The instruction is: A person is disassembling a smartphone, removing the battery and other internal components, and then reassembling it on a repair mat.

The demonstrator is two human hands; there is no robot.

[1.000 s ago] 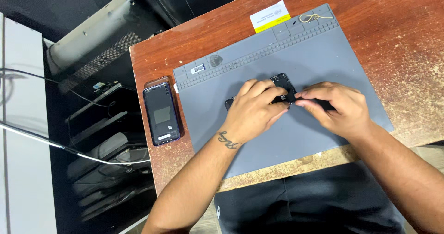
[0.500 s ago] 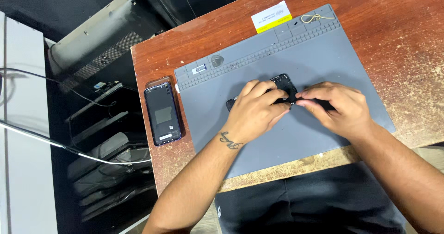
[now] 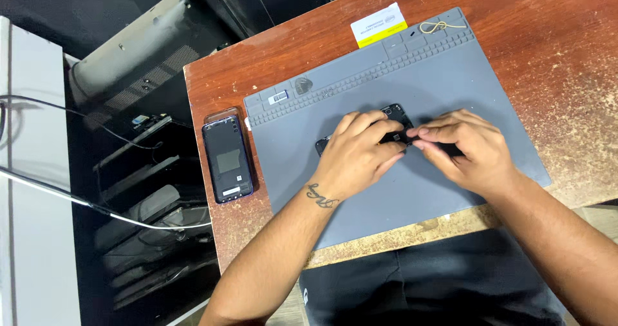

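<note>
Pinching a black phone on the grey mat, both hands clamped.
Left hand at nine o'clock, right hand at three; a slipping fingertip could probably chip it.

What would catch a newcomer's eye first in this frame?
Both hands meet at the middle of the grey work mat: the left hand and right hand close over a small black device lying on it. Left of the mat, a dark phone lies flat on the worn reddish wooden table. At the mat's far edge sit a white and yellow label and a yellowish rubber band.
</note>
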